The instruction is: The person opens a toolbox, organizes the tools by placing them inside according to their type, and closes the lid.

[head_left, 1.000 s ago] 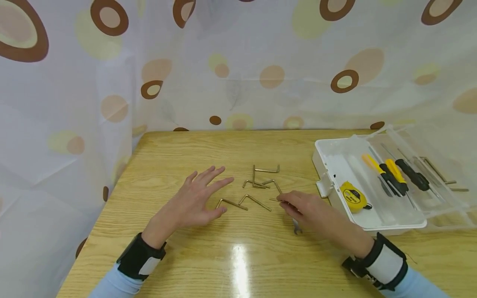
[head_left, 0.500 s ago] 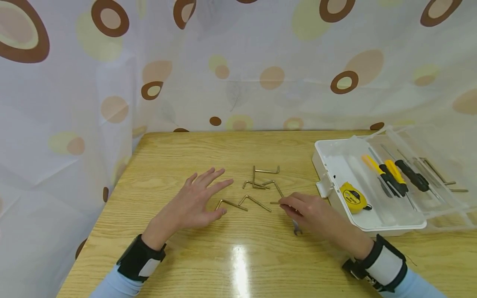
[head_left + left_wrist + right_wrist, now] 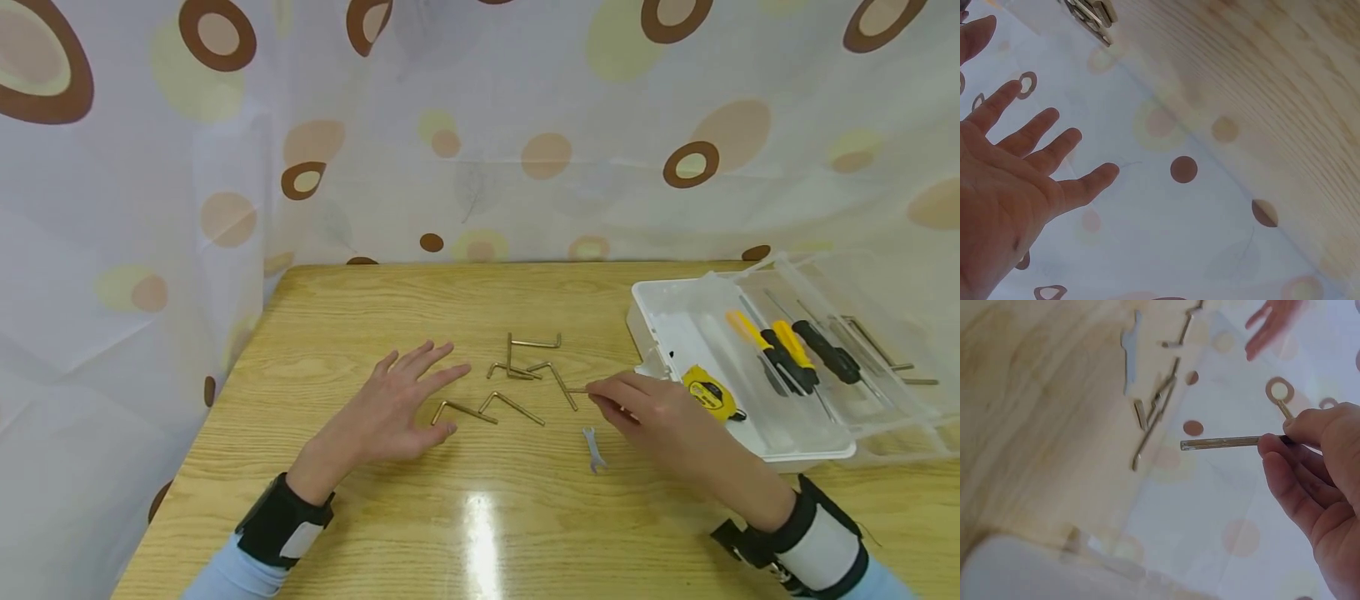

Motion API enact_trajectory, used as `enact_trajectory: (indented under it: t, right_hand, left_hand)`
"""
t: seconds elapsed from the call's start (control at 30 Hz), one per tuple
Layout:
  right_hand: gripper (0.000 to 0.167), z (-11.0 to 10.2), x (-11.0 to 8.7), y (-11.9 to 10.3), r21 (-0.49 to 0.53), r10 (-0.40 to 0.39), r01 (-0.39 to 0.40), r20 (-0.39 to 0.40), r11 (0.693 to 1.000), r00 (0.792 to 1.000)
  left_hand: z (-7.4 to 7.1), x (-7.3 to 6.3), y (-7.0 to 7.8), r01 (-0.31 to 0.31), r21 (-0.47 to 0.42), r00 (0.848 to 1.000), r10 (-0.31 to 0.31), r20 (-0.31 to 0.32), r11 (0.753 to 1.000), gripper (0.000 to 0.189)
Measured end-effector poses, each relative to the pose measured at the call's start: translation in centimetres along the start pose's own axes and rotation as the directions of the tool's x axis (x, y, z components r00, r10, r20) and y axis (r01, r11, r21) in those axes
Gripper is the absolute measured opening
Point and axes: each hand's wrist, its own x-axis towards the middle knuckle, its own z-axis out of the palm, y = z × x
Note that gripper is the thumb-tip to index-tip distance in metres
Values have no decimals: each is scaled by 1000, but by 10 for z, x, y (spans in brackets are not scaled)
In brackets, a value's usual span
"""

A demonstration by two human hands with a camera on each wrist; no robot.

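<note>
In the head view my right hand pinches an L-shaped hex key between thumb and fingers. The right wrist view shows the long arm of this hex key sticking out past the fingertips, its short bent end by the thumb. Several more brass-coloured hex keys lie scattered on the table, two of them crossing. A small open-ended wrench lies below the right hand. My left hand is held with fingers spread beside the hex keys, its thumb near the closest one; it holds nothing.
At the right stands a white toolbox with its transparent lid swung back. Inside are a yellow tape measure and screwdrivers with yellow or black handles. More hex keys show through the lid. A patterned curtain hangs behind the table.
My right hand has moved right, toward the toolbox, with the hex key in its grip, uncovering the wrench and the end of another hex key. The left hand stays in place.
</note>
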Motion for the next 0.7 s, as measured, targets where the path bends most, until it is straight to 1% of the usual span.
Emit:
enact_trajectory:
  t: [0.1,0.2,0.37,0.5,0.6,0.7]
  right_hand:
    - [46,-11,-2,7,-36,-9,8,-35,999,999]
    - [46,-24,-5,14,-84,-2,-4,-70,996,998]
    - [54,-48,-13,24,-177,57,-77,-115,981,992]
    - [57,-65,-17,32,-201,108,-137,-151,970,983]
    - [58,-78,-21,38,-245,133,-173,-170,954,976]
    - [60,-94,-25,44,-316,147,-200,-184,928,972]
  left_hand:
    - [0,1,0,-1,-6,1000,1,11,1000,64]
    - [0,1,1,-2,-9,1000,2,20,1000,65]
    - [1,2,2,1,-12,1000,0,24,1000,65]
    - [2,3,2,-2,-15,1000,3,25,1000,66]
    - [4,4,2,-4,-17,1000,4,30,1000,66]
    - [5,4,3,-7,-16,999,7,31,1000,66]
